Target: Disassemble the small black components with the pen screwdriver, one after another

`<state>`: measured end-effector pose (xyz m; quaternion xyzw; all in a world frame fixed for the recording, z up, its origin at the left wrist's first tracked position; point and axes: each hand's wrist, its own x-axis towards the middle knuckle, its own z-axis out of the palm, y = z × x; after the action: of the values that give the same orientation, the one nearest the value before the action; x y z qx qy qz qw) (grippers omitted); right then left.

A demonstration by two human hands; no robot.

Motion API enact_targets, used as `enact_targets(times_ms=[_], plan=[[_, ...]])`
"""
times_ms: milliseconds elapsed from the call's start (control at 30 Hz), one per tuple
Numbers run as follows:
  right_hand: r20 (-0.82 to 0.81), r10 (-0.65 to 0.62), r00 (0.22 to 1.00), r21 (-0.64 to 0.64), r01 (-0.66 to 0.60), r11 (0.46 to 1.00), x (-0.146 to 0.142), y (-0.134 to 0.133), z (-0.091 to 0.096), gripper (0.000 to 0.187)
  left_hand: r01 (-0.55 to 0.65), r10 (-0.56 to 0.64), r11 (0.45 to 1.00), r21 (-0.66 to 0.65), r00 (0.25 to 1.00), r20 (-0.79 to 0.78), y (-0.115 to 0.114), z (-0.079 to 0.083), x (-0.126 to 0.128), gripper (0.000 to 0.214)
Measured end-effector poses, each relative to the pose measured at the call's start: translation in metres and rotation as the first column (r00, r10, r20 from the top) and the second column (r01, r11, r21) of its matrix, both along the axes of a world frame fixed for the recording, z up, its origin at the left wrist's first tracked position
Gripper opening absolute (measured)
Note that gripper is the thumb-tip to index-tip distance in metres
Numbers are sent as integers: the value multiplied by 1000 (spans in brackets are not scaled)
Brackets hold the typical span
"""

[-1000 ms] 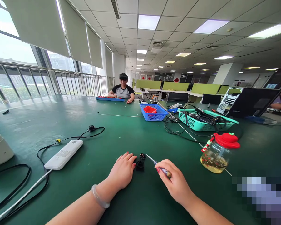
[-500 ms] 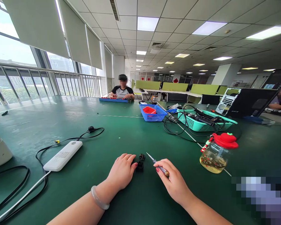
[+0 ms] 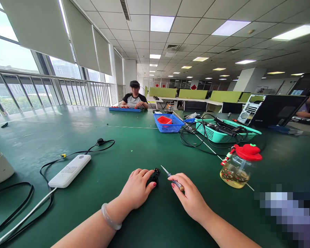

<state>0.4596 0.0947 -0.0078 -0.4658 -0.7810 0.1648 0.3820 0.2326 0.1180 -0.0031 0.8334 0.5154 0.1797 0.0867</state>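
Observation:
My left hand [image 3: 138, 188] rests low over the green table with fingers stretched out. Its index fingertip reaches a small round black part [image 3: 157, 171]. Between index finger and thumb sits a small black block [image 3: 154, 180], partly covered by the fingers; whether the thumb touches it I cannot tell. Pinched in my right hand [image 3: 192, 199] is a slim screwdriver [image 3: 176, 183] with a see-through handle. Its metal tip points up and left, just right of the round part and apart from it.
At left lie a white power bank [image 3: 70, 171] and black cables. A glass bottle [image 3: 234, 174] with a red lid stands at right. Farther back are a blue basket [image 3: 168, 127], a teal basket [image 3: 223, 138] full of cables, and a seated person [image 3: 134, 99].
My left index finger has moved onto the round black part, and the thumb has shifted right and slightly down. My right hand with the screwdriver has moved slightly left and up.

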Motion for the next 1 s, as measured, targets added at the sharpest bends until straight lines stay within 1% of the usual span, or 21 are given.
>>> enact_targets(times_ms=[100, 167, 233, 333, 433, 533, 667, 733, 800, 900, 933, 1000], plan=[[17, 5, 1000, 0, -5, 1000, 1, 1, -1, 23, 125, -125, 992, 1, 992, 16, -2, -2, 1, 53], [30, 14, 999, 9, -14, 1000, 1, 2, -2, 22, 186, -186, 983, -7, 983, 2, -4, -2, 2, 55], [45, 27, 999, 16, -27, 999, 1, 2, -2, 22, 204, -204, 979, -11, 979, -8, -5, -2, 2, 54], [61, 38, 997, 13, -39, 999, 0, 2, -3, 20, 202, -202, 979, 4, 979, 0, -6, -1, 3, 44], [69, 45, 997, -3, -45, 999, 0, 1, -2, 20, 158, -158, 987, 29, 987, 6, -5, -1, 3, 34], [67, 64, 996, -17, -63, 998, 0, -1, 0, 19, 56, -56, 998, 22, 998, 8, -3, -1, 3, 23], [24, 71, 997, 17, -71, 997, 1, -4, 5, 18, -79, 79, 997, -1, 997, 11, 0, -1, 4, 14], [-3, 94, 996, 44, -93, 995, 2, -6, 8, 19, -126, 126, 992, -5, 992, 24, 1, -2, 4, 17], [-28, 136, 990, 77, -133, 988, 3, -7, 10, 20, -135, 135, 991, -15, 990, 39, 1, -3, 3, 30], [-81, 196, 977, 158, -182, 971, 5, -10, 11, 22, -92, 93, 995, -31, 995, 31, 1, -5, 2, 58], [-107, 205, 973, 189, -182, 965, 6, -10, 11, 22, -79, 80, 996, -34, 997, 20, 1, -5, 2, 63], [-162, 190, 968, 229, -151, 962, 7, -11, 10, 23, -65, 65, 997, -36, 998, -8, 1, -5, 1, 66]])
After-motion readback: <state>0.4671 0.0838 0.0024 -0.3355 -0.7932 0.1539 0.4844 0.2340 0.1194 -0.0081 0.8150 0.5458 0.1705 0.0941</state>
